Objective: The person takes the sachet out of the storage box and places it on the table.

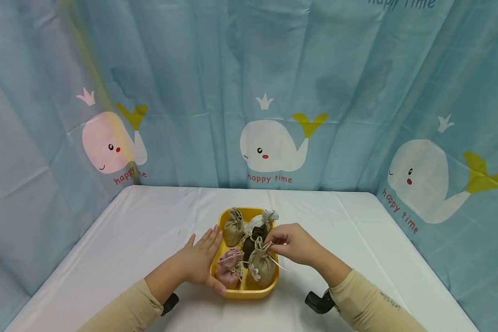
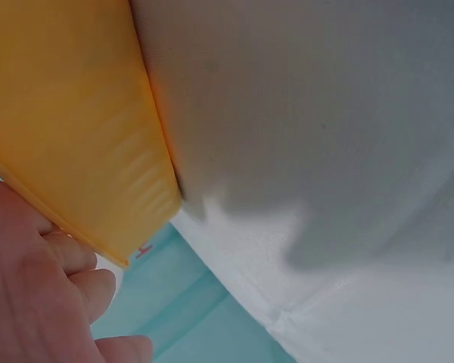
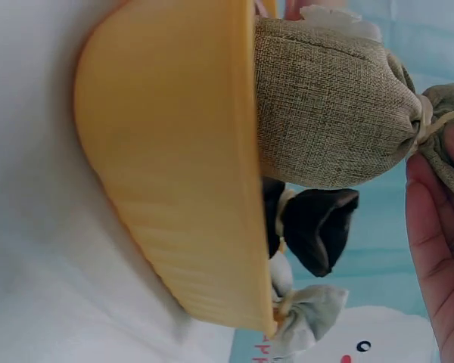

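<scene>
A yellow plastic basket on the table holds several small drawstring pouches. My right hand pinches the gathered neck of a greenish-tan pouch with a white flower at the front right. In the right wrist view that woven pouch rises above the basket's rim. My left hand rests with straight, spread fingers along the basket's left side, thumb at the front corner. Beside the held pouch are a pink pouch and a black pouch. Behind them sit a tan pouch and a whitish pouch.
A white cloth covers the table. Blue curtains printed with whales stand along the back and both sides. Black straps show at both wrists.
</scene>
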A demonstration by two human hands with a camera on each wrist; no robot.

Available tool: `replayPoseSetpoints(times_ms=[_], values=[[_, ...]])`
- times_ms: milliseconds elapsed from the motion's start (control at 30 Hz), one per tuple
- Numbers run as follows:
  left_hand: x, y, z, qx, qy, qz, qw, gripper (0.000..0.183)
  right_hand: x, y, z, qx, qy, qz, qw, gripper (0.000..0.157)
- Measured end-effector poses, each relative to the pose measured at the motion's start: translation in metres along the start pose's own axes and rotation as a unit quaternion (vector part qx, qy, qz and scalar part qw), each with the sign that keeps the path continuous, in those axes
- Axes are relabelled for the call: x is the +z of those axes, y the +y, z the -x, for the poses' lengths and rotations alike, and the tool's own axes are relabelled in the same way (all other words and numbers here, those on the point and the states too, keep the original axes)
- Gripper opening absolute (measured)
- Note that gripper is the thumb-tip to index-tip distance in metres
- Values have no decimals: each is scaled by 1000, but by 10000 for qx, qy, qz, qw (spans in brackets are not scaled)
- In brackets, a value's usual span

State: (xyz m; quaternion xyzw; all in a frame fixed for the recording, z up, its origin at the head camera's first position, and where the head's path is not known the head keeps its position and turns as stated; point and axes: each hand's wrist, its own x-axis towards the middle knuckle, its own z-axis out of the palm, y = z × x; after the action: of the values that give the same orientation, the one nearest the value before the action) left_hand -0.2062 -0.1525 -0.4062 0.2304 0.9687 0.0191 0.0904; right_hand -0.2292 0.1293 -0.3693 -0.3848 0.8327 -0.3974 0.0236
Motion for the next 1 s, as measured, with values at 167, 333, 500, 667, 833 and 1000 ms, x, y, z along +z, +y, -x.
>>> replayPoseSetpoints(times_ms=[167, 333, 500, 667, 833, 1000], values=[[-1, 0, 1, -11, -93, 34, 10000, 140, -6, -3, 0, -32, 111, 87, 9999, 15], [0, -1, 0, -34, -120, -84, 9999, 140, -16, -6, -1, 69, 319, 90, 9994, 11], [-1, 0, 0, -14, -122, -133, 9998, 139, -25, -6, -1, 175, 559, 233, 9980, 10], [-1, 1, -1, -91, -242, -127, 9996, 138, -33, -6, 1, 301, 677, 310, 9968, 12], [-1, 2, -1, -151, -300, -126, 9994, 139, -41, -3, 3, 255, 855, 243, 9957, 12], [-2, 3, 0, -170, -294, -100, 9994, 139, -50, 0, 6, 189, 1079, 215, 9938, 10]])
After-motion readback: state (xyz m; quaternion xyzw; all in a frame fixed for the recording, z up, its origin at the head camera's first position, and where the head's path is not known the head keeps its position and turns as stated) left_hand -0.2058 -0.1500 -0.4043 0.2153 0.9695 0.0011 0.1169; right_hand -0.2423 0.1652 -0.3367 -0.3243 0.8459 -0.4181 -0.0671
